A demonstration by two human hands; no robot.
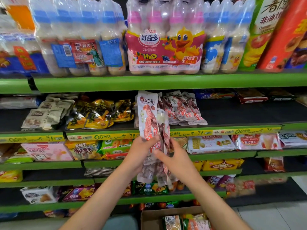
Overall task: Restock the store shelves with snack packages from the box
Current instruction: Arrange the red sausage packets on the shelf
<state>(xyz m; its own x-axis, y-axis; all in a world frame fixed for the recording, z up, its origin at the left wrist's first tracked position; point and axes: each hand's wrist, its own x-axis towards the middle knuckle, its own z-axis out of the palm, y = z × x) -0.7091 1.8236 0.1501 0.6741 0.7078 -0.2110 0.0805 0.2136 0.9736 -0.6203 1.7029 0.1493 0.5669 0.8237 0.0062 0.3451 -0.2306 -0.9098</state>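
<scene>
A bunch of long white-and-red meat snack packages (149, 120) stands upright in front of the second shelf. My left hand (141, 150) grips the bunch at its middle from the left. My right hand (172, 156) holds it from the right, thumb across the front. More of the same packages (184, 108) lie on the dark shelf board (240, 113) just behind and to the right. A cardboard box (149, 218) on the floor at the bottom holds green and orange snack packs (186, 221).
Green-edged shelves (166, 82) fill the view. Bottled drink multipacks (164, 40) stand on the top shelf. Yellow snack bags (98, 113) and beige ones (44, 113) lie left of the held bunch. Biscuit packs (211, 143) fill the lower shelves. Bare dark board lies right of the red packages.
</scene>
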